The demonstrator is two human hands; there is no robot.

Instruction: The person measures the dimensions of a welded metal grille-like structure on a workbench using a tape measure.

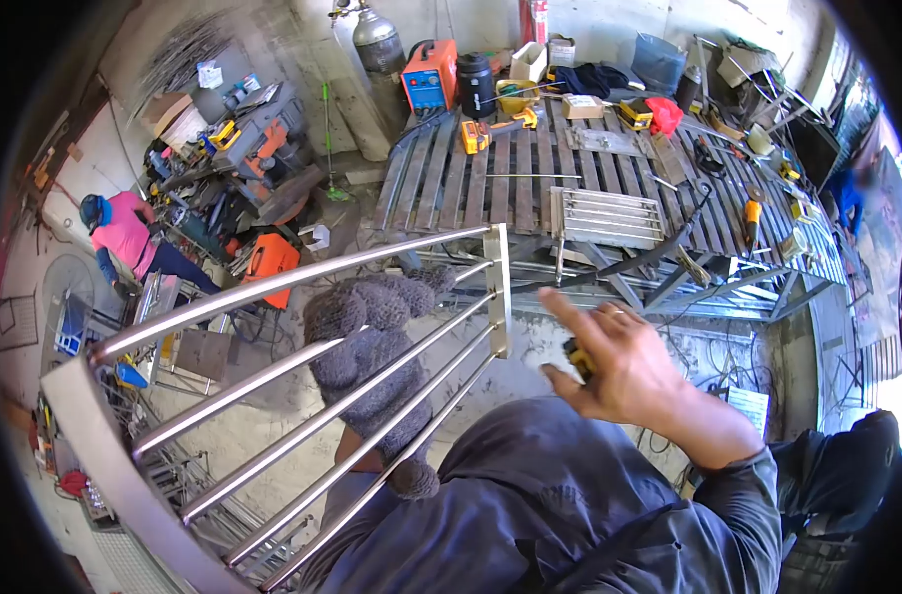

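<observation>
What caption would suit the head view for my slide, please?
Gloved left hand on a steel railing panel; bare right hand holds a small yellow-black object, workbench beyond.

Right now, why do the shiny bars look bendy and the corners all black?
Head view: the fisheye lens bows the steel railing and the slatted worktable; head view again: the black corners are the lens's round rim; daylight streaks the bars brightly, and the right hand with its small yellow tool looks fairly sharp.
</observation>
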